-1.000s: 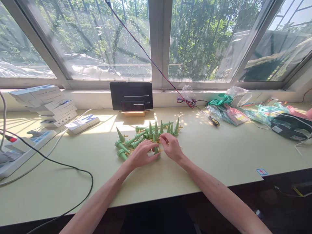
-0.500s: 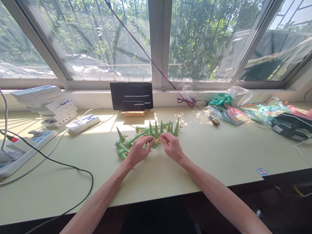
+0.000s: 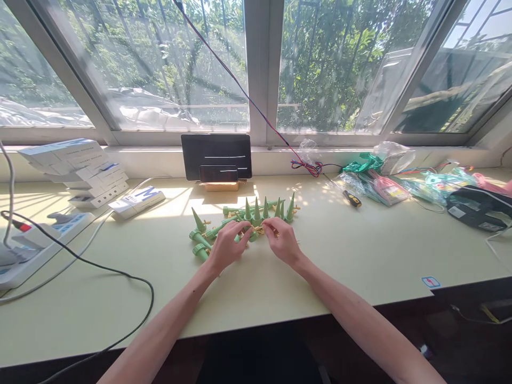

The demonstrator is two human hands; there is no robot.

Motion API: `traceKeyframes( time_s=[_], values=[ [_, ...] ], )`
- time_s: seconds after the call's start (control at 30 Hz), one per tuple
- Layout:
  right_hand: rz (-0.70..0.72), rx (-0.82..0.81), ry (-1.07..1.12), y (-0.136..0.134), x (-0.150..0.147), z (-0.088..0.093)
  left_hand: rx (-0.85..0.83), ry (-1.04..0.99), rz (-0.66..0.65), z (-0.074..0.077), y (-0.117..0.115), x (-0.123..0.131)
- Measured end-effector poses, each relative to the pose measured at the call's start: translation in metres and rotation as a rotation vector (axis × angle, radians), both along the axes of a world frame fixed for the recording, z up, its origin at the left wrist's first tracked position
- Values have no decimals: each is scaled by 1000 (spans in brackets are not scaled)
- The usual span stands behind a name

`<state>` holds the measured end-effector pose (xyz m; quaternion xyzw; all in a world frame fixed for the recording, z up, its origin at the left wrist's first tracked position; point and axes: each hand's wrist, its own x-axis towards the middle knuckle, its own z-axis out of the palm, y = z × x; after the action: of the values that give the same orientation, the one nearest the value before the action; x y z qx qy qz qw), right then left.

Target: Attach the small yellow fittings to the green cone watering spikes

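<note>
Left hand [image 3: 224, 248] and right hand [image 3: 284, 243] both pinch one small green plastic cone spike with yellow fitting [image 3: 256, 232] at the fingertips. It sits at the 6 o'clock edge of the pile of green plastic cone spikes [image 3: 256, 211] on the pale yellow counter [image 3: 360, 256]. Black tablet on wooden stand [image 3: 216, 156] is at 12 o'clock from the pile, yellow-black screwdriver [image 3: 351, 199] at 2 o'clock.

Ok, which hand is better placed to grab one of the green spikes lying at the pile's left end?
Left, probably. The left hand sits right beside those lying green spikes; the right hand is farther off, nearer the upright spikes.
</note>
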<state>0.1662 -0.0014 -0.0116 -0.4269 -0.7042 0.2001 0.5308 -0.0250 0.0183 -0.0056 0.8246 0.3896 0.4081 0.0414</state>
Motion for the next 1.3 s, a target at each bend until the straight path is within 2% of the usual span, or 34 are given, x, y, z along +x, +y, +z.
traceKeyframes(
  time_s=[0.2, 0.8, 1.3],
  values=[
    [22, -27, -6, 1, -1, -2, 6, 0, -44, 0, 0, 0],
    [83, -57, -7, 1, -1, -3, 6, -42, -41, 1, -1, 2],
    [72, -73, -60, 3, -2, -9, 9, -36, -74, -1, -1, 2]
  ],
)
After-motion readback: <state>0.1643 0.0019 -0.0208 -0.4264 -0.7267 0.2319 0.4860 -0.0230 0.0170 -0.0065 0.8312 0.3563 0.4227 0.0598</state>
